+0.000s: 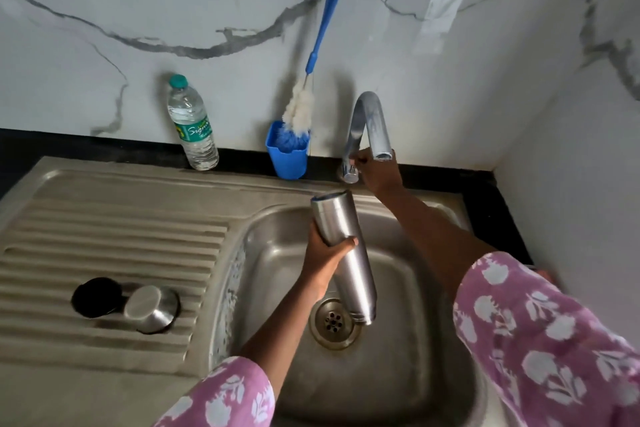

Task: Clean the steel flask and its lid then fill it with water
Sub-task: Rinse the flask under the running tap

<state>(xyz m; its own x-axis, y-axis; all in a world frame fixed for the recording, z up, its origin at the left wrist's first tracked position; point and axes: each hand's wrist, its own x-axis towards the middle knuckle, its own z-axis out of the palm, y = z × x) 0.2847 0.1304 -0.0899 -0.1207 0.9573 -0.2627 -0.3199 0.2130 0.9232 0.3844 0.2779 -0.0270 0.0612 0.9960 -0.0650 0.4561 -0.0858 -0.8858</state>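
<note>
My left hand (327, 253) grips the steel flask (349, 263) around its body and holds it upside down, mouth toward the drain (333, 322), over the sink basin (408, 340). My right hand (379, 172) reaches to the base of the curved tap (369, 125), with its fingers on the tap handle (350, 170). No water runs from the spout. On the ribbed drainboard (104, 232) at the left lie the steel lid cup (150, 308) and a black inner cap (95, 296) beside it.
A blue holder (287, 158) with a long blue-handled bottle brush (311, 80) stands against the marble wall behind the sink. A plastic water bottle (192, 125) with a green cap stands to its left. A black counter edge (485, 198) runs behind and to the right.
</note>
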